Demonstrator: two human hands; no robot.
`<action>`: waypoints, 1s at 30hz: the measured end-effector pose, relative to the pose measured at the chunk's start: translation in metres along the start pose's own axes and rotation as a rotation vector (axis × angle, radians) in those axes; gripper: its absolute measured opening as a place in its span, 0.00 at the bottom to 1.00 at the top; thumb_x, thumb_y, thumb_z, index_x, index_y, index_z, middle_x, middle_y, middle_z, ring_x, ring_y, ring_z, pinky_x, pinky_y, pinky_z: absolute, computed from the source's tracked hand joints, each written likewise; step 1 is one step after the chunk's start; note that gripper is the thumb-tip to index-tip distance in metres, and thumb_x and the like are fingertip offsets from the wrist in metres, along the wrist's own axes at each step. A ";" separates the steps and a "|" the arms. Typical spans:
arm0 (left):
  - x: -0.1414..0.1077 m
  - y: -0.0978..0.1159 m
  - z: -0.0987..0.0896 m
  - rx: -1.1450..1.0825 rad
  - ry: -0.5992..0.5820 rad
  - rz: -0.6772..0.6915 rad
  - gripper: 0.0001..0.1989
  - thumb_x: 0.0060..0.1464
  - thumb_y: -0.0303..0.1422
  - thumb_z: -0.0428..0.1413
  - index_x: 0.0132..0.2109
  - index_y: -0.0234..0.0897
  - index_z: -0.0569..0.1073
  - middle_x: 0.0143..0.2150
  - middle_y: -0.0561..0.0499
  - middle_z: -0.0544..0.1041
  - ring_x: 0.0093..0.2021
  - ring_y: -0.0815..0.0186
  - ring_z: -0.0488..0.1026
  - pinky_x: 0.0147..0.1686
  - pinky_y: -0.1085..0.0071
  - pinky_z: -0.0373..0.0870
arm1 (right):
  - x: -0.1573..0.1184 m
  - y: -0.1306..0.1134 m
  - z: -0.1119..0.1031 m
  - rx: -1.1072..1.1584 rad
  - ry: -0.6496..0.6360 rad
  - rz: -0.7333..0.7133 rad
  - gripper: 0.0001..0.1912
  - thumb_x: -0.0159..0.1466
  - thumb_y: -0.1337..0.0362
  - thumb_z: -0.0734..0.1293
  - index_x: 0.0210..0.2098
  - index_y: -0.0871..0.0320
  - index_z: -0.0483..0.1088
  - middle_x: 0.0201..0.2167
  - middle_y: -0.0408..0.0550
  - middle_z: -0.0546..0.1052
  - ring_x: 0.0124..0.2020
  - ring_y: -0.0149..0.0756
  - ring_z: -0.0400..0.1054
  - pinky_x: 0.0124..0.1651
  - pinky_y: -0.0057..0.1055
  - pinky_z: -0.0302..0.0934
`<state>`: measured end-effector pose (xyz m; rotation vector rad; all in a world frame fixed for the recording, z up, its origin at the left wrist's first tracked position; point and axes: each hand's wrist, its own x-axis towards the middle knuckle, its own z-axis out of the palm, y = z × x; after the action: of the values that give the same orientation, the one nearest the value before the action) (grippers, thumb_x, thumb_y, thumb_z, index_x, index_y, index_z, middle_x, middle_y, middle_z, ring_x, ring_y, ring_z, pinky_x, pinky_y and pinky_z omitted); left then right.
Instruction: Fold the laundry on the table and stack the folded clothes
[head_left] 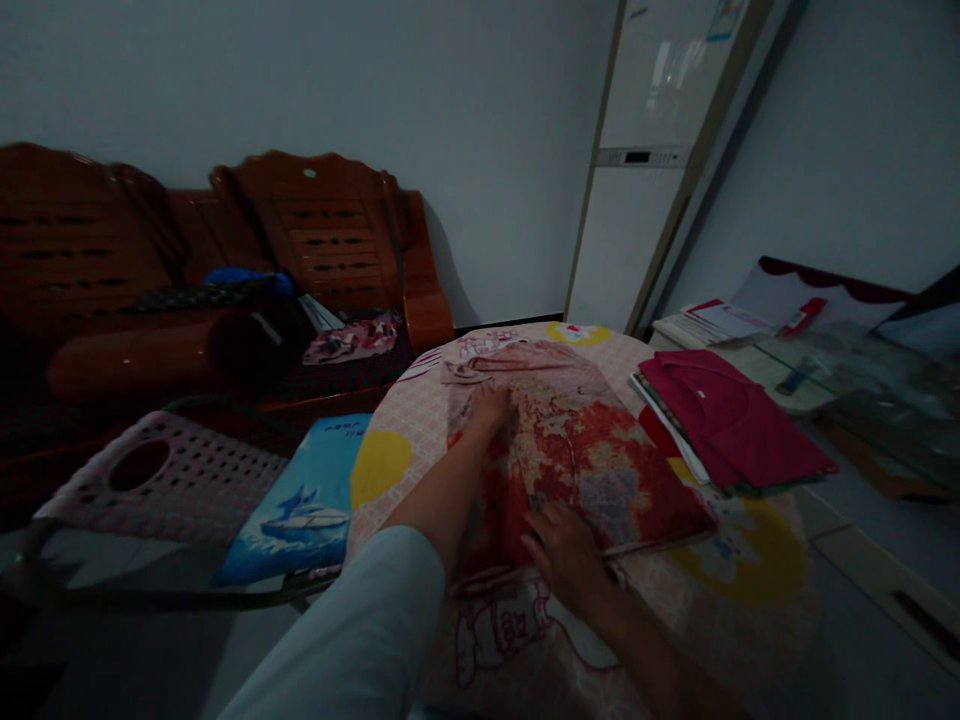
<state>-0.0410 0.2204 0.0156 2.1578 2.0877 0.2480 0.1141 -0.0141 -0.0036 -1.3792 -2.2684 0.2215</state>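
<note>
A red and beige patterned garment (611,470) lies spread on a round table (401,515) with a pink, yellow-patched cover. Its paler top edge is bunched at the far side. My left hand (493,407) rests on the garment's upper left part, with its fingers laid on the fabric. Closer to me, my right hand (564,552) touches the lower middle of the cloth, fingers apart. To the right sits a stack of folded clothes, with a magenta garment (731,415) on top.
A woven pink chair (169,480) with a blue cushion (307,500) stands left of the table. Behind it is a wooden sofa (330,240) with cloth items on it. A tall white cabinet-like unit (630,230) is at the back. Another surface with papers (724,325) lies at the right.
</note>
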 end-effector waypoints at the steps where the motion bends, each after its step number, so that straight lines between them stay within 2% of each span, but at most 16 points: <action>1: 0.001 0.001 0.000 0.009 0.007 -0.030 0.22 0.62 0.43 0.48 0.58 0.38 0.68 0.62 0.36 0.66 0.63 0.48 0.61 0.60 0.53 0.58 | 0.002 -0.002 0.000 0.005 -0.025 0.013 0.10 0.64 0.69 0.65 0.44 0.58 0.73 0.39 0.52 0.75 0.43 0.43 0.68 0.48 0.39 0.62; 5: 0.005 0.005 0.000 0.032 0.039 -0.112 0.22 0.62 0.42 0.48 0.58 0.37 0.68 0.59 0.35 0.67 0.61 0.48 0.62 0.59 0.55 0.57 | 0.007 -0.008 -0.002 0.120 -0.123 0.043 0.13 0.61 0.72 0.66 0.44 0.55 0.74 0.39 0.48 0.75 0.42 0.39 0.68 0.45 0.32 0.61; 9: 0.007 0.008 0.004 0.031 0.071 -0.141 0.22 0.62 0.40 0.47 0.60 0.39 0.67 0.60 0.35 0.67 0.61 0.46 0.62 0.58 0.53 0.58 | 0.005 -0.007 -0.001 0.203 -0.125 0.108 0.12 0.61 0.72 0.65 0.42 0.55 0.75 0.37 0.47 0.76 0.38 0.36 0.70 0.41 0.29 0.60; 13: 0.010 0.009 0.010 0.011 0.127 -0.192 0.26 0.59 0.35 0.48 0.61 0.25 0.65 0.60 0.27 0.66 0.61 0.43 0.62 0.58 0.53 0.58 | 0.001 -0.007 0.002 0.230 -0.129 0.107 0.12 0.62 0.67 0.66 0.46 0.55 0.74 0.39 0.49 0.78 0.39 0.39 0.72 0.44 0.32 0.61; 17: 0.011 0.006 0.010 -0.008 0.133 -0.167 0.24 0.58 0.33 0.47 0.59 0.24 0.67 0.59 0.27 0.68 0.61 0.44 0.63 0.59 0.54 0.58 | 0.000 -0.009 0.003 0.275 -0.158 0.083 0.15 0.61 0.69 0.65 0.47 0.54 0.74 0.41 0.49 0.79 0.41 0.38 0.73 0.45 0.32 0.62; 23: 0.008 0.007 0.008 -0.017 0.174 -0.103 0.28 0.61 0.32 0.44 0.65 0.20 0.59 0.66 0.29 0.61 0.66 0.47 0.57 0.64 0.57 0.53 | 0.003 -0.011 -0.002 0.306 -0.171 0.094 0.12 0.59 0.69 0.64 0.40 0.55 0.77 0.34 0.47 0.79 0.34 0.36 0.72 0.38 0.29 0.60; 30: 0.006 0.021 0.006 -0.044 0.197 -0.032 0.31 0.64 0.38 0.43 0.68 0.23 0.53 0.70 0.30 0.54 0.70 0.48 0.51 0.66 0.50 0.48 | 0.000 -0.011 -0.006 0.326 -0.140 0.094 0.15 0.57 0.70 0.63 0.40 0.54 0.77 0.32 0.46 0.80 0.31 0.35 0.71 0.37 0.28 0.59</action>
<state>-0.0191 0.2260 0.0138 2.1512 2.1926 0.5173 0.1084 -0.0196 0.0060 -1.3304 -2.1573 0.7062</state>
